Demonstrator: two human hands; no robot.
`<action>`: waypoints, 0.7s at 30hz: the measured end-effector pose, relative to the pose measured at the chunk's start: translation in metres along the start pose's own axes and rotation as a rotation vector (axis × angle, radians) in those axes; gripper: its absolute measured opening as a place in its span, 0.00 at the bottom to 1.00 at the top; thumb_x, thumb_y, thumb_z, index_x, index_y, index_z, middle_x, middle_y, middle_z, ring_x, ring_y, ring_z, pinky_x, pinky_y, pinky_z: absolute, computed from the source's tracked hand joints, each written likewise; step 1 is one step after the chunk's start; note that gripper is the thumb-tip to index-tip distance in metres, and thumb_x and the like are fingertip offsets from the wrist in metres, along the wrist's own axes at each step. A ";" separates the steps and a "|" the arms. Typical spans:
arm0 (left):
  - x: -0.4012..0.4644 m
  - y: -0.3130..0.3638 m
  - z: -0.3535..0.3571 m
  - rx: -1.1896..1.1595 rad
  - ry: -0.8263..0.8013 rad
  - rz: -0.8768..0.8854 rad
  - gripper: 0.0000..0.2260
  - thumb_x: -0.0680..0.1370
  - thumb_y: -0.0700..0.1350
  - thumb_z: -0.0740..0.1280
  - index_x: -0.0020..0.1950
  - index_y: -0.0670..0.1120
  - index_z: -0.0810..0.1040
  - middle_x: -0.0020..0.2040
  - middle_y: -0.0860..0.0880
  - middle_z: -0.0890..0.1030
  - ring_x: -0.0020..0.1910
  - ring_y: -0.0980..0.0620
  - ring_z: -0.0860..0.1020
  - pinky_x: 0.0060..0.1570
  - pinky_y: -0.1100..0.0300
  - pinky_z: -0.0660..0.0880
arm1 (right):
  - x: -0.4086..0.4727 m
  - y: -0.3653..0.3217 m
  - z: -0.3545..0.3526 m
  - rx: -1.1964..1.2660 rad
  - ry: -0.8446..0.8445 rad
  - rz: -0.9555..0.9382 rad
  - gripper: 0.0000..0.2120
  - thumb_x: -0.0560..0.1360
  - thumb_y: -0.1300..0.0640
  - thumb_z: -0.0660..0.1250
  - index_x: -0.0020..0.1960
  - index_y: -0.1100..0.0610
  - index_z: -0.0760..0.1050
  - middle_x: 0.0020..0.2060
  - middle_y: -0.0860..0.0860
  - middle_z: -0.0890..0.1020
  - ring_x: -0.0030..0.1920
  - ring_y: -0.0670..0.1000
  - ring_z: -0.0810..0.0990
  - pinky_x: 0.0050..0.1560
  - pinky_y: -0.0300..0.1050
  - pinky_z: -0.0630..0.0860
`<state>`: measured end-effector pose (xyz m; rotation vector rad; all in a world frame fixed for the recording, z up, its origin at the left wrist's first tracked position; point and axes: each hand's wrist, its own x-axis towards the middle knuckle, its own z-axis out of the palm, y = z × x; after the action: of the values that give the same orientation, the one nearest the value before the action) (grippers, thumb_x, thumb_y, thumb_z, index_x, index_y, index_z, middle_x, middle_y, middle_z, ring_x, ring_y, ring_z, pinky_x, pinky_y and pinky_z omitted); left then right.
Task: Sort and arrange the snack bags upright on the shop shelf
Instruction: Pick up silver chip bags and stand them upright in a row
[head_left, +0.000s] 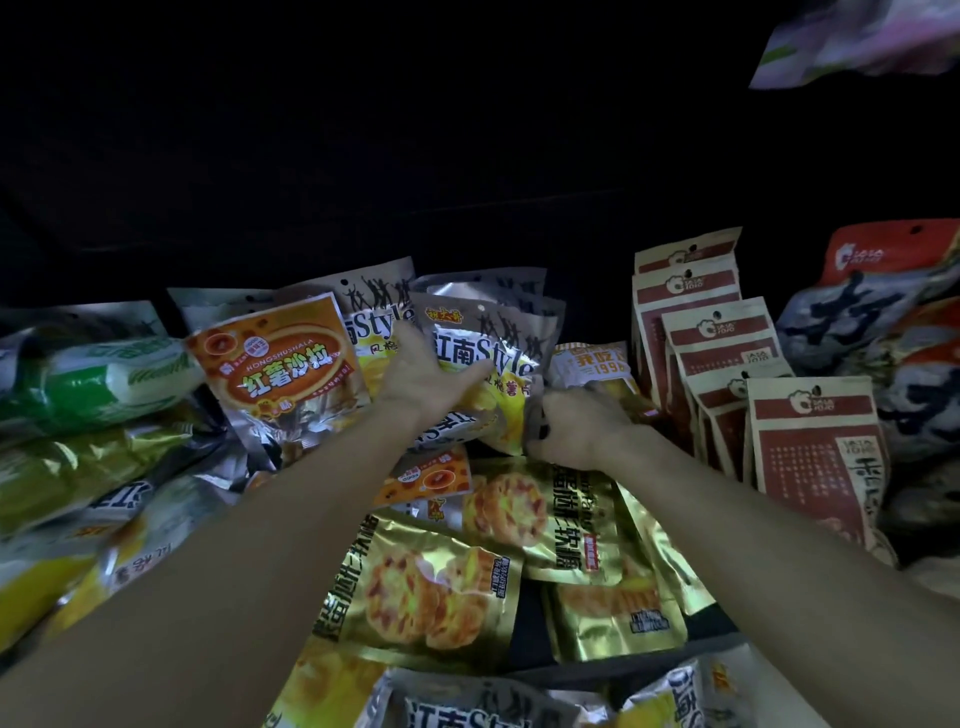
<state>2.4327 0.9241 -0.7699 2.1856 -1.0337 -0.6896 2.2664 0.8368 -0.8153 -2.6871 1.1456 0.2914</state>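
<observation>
A silver and yellow chip bag (493, 343) marked "Style" stands tilted at the middle back of the shelf. My left hand (423, 376) grips its left side, thumb across the front. My right hand (579, 423) grips its lower right corner, fingers curled under the edge. More silver bags of the same kind (379, 306) stand behind it. An orange sweet-potato bag (280, 364) leans upright to the left. Gold bags (431, 582) with round cakes printed on them lie flat under my forearms.
Red and cream bags (727, 343) stand upright in a row at the right, with dark blue and red bags (883, 332) beyond them. Green and white bags (98, 379) lie on their sides at the left. The shelf's back is dark.
</observation>
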 end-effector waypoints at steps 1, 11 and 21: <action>0.001 -0.001 0.001 0.010 0.001 -0.001 0.36 0.75 0.60 0.73 0.69 0.42 0.58 0.66 0.37 0.75 0.62 0.38 0.77 0.55 0.48 0.76 | -0.001 0.000 -0.001 0.021 -0.013 0.000 0.08 0.73 0.45 0.66 0.44 0.49 0.73 0.42 0.49 0.79 0.49 0.56 0.79 0.62 0.51 0.68; 0.013 -0.020 0.005 0.028 -0.080 0.033 0.33 0.77 0.57 0.72 0.71 0.46 0.57 0.60 0.48 0.74 0.55 0.45 0.75 0.55 0.51 0.74 | 0.012 0.005 0.006 0.571 0.241 0.111 0.03 0.81 0.53 0.67 0.53 0.51 0.76 0.44 0.49 0.80 0.46 0.54 0.80 0.41 0.47 0.75; 0.022 -0.026 0.010 0.235 -0.139 0.050 0.19 0.84 0.58 0.59 0.62 0.43 0.72 0.56 0.42 0.79 0.55 0.42 0.77 0.53 0.51 0.74 | 0.022 -0.003 -0.003 0.372 0.015 0.251 0.14 0.75 0.46 0.70 0.41 0.55 0.71 0.38 0.51 0.74 0.42 0.54 0.77 0.47 0.48 0.69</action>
<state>2.4505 0.9164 -0.7993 2.3279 -1.2937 -0.7380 2.2843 0.8226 -0.8176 -2.2323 1.3885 0.0843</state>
